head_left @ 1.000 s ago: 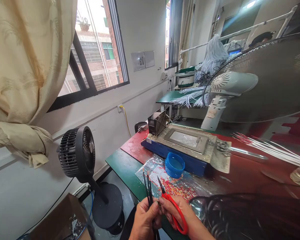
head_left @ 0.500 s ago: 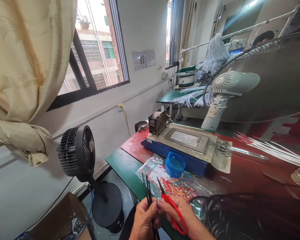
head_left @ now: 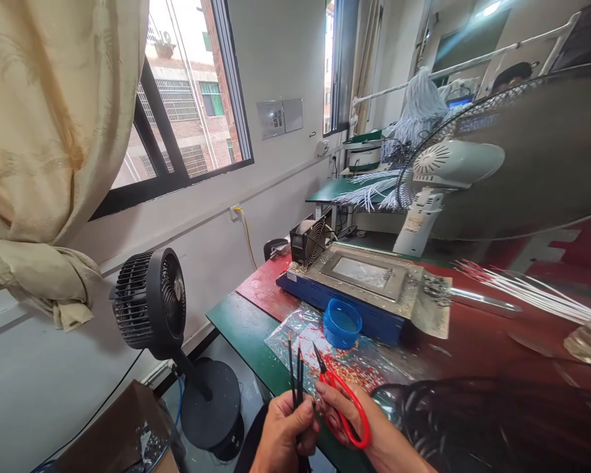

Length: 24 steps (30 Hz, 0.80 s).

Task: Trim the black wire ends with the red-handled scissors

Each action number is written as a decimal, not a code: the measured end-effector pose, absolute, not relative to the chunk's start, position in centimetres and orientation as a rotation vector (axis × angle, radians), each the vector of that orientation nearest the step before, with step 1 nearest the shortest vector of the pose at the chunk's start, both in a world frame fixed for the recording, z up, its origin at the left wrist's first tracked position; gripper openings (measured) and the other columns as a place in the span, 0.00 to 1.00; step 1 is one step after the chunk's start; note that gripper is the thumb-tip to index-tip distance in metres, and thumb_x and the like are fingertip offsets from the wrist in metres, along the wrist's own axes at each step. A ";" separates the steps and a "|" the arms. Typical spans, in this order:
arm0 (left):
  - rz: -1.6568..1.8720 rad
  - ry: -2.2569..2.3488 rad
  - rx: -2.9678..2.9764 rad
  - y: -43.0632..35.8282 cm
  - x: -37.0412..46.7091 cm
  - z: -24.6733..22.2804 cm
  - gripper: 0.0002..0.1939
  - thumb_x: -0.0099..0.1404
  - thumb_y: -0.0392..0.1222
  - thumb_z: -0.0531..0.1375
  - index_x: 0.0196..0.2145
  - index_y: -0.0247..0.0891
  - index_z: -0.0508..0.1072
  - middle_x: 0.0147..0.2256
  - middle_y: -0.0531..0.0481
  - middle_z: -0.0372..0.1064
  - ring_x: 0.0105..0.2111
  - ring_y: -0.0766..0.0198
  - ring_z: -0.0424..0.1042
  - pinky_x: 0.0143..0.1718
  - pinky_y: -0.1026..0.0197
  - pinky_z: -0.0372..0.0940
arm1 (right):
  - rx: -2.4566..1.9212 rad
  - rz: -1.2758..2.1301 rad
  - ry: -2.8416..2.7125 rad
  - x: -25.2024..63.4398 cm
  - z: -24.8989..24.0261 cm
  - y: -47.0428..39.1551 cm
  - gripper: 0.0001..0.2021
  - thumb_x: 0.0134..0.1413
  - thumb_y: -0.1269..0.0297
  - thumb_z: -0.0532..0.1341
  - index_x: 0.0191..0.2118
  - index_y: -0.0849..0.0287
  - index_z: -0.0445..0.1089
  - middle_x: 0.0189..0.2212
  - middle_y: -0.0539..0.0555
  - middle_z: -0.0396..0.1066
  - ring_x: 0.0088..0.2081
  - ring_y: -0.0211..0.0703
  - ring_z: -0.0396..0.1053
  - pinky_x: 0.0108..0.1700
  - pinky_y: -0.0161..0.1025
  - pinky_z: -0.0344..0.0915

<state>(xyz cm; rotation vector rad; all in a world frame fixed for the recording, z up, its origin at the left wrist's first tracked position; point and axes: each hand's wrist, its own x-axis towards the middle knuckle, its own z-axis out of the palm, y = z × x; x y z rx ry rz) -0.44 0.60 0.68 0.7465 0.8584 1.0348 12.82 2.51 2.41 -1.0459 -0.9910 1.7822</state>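
Thin black wires [head_left: 296, 368] upright in left hand [head_left: 282, 433], beside red scissors [head_left: 343, 404]

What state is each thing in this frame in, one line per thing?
left hand: fingers pinched on black wires, ends pointing up
right hand: gripping red snips, tip toward the wires
blue cup: upright, open
black floor fan: blades hidden by grille
desk fan: blurred disc

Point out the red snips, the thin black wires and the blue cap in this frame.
red snips [head_left: 347, 410], head view, on the red loop handle in the right hand.
thin black wires [head_left: 295, 374], head view, on the strands above the left hand.
blue cap [head_left: 342, 323], head view, on its rim.
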 end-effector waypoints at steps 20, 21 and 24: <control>1.049 0.853 0.834 0.6 -1.3 1.7 0.17 0.49 0.50 0.64 0.22 0.32 0.67 0.14 0.58 0.54 0.13 0.79 0.46 0.16 0.65 0.36 | -1.105 1.852 -1.072 12.9 3.4 1.9 0.25 0.39 0.41 0.62 0.19 0.61 0.61 0.10 0.43 0.53 0.13 0.28 0.50 0.17 0.30 0.44; 1.035 0.861 0.850 0.6 -1.4 1.7 0.17 0.49 0.50 0.64 0.22 0.32 0.67 0.14 0.58 0.54 0.12 0.79 0.46 0.16 0.65 0.35 | -1.111 1.845 -1.081 12.9 3.4 1.9 0.25 0.39 0.41 0.62 0.19 0.61 0.61 0.10 0.43 0.53 0.13 0.28 0.50 0.17 0.30 0.44; 1.011 0.872 0.888 0.8 -1.5 1.6 0.18 0.48 0.52 0.64 0.20 0.33 0.66 0.13 0.60 0.52 0.12 0.79 0.45 0.15 0.64 0.36 | -1.106 1.838 -1.106 12.9 3.2 2.0 0.25 0.38 0.41 0.62 0.18 0.61 0.60 0.10 0.43 0.53 0.13 0.28 0.50 0.17 0.30 0.44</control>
